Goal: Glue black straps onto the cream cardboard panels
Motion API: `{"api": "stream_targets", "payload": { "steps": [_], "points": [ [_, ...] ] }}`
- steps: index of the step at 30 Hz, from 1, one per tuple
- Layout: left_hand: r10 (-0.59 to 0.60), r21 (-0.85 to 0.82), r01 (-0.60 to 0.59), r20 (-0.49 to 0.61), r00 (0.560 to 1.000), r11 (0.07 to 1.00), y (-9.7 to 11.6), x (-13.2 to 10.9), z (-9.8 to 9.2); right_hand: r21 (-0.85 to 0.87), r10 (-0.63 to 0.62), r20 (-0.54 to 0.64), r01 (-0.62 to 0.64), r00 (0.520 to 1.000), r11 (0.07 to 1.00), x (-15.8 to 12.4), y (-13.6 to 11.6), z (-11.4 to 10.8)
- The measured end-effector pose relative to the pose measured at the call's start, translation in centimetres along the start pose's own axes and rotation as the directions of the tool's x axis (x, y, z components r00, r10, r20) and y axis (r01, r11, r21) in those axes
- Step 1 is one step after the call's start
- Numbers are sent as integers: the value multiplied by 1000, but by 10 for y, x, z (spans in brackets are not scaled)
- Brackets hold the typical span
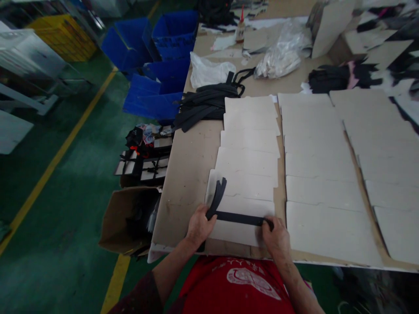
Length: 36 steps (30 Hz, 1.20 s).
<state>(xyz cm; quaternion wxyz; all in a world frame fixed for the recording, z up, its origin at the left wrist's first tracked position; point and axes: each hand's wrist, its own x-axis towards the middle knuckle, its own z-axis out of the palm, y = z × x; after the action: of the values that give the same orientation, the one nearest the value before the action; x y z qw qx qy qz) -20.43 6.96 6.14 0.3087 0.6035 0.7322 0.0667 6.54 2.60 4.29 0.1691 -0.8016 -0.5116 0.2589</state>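
Note:
Between my two hands a black strip (240, 218) stretches across the nearest pale board (235, 233) at the table's front edge. My left hand (200, 226) is closed on the strip's left end, and a few more black strips (218, 196) stick up and away from that hand. The strip's right end is pinched in my right hand (276, 235), over the board's right side. Behind this board, several like boards (247, 161) overlap in a column. A pile of loose black strips (207, 102) lies at the column's far left.
Two more columns of boards (324, 222) cover the table to the right. Plastic bags (281, 54) and a glue bottle (240, 31) stand farther back. Left of the table are blue bins (150, 98), an open cardboard box (113, 220) and a yellow crate (62, 37).

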Motion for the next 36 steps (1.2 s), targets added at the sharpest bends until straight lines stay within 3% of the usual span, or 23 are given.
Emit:
{"api": "stream_targets", "payload": {
  "steps": [5,13,19,22,25,36],
  "points": [
    [-26,11,26,19,999,1000,-1,4,1,-9,32,47,-31,998,999,2,0,-1],
    [-59,17,58,38,998,998,2,3,2,-28,-17,38,18,999,999,1,0,3],
    [-4,-30,6,57,998,1000,1,4,-8,10,-60,68,60,996,998,3,8,-7],
    [21,-61,-17,64,998,998,-4,2,-11,-86,-36,0,36,999,996,-8,10,-15],
    [-28,-59,31,42,999,998,-8,-2,-11,-186,-25,-4,23,1000,982,-20,7,-17],
    [-103,-47,103,16,995,994,1,-4,-6,-212,-44,3,44,999,976,-23,6,-8]
  ]
}}
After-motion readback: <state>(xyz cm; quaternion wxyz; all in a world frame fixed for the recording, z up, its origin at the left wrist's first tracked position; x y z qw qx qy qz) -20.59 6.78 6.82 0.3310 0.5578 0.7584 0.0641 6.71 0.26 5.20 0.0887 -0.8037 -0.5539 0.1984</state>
